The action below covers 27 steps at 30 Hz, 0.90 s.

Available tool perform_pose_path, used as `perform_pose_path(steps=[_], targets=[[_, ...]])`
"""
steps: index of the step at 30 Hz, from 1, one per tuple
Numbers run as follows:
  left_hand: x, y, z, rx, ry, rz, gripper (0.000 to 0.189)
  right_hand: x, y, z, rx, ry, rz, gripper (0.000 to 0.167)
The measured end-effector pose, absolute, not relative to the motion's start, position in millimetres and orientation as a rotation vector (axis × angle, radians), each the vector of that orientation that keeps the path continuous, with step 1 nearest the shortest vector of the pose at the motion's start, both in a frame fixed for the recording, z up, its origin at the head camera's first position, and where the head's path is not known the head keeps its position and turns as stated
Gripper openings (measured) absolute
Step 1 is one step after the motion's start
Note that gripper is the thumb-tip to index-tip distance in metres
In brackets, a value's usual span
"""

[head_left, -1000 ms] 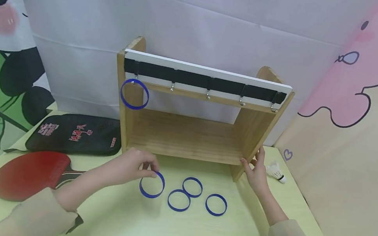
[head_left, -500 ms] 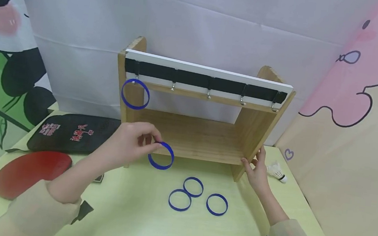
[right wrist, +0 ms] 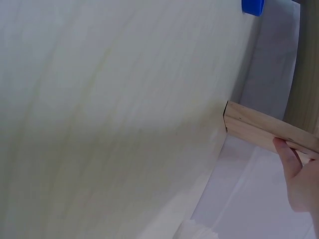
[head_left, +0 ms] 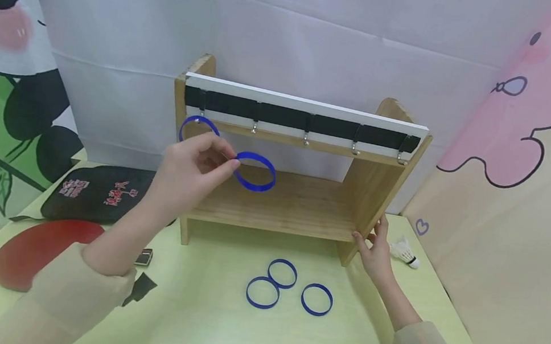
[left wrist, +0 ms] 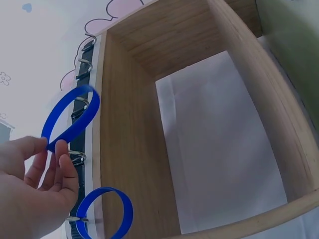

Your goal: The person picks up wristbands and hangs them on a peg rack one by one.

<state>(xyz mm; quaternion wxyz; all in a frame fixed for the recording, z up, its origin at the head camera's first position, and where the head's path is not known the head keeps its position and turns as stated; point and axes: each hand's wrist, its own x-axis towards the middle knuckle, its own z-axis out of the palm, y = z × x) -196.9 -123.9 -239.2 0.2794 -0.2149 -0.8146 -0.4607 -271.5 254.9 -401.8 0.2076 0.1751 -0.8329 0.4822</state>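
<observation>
one thin blue ring [left wrist: 128, 211] hooked, four apparently to go
left hand [head_left: 190, 167] pinches a second ring [head_left: 256, 187]; right hand [head_left: 375, 257] grips the pale wooden shelf [head_left: 291, 208]; three rings [head_left: 261, 306] lie loose

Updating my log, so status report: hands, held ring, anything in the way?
Left hand pinching ring, not yet hooked. Right hand holding rack side. Leftmost hook occupied by another ring.

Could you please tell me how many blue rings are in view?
5: a hung ring on the leftmost hook, a held ring in the left hand, and on the table a near ring, far ring and right ring. Others could be hidden.
</observation>
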Motion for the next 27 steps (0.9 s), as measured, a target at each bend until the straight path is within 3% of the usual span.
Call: perform_pose_path(steps=[27], targets=[[-228.7,-124.6,-247.8,-0.417,-1.995,-1.389,0.021,-274.0,256.6,-404.2,0.469,-2.340,1.352,0.076]])
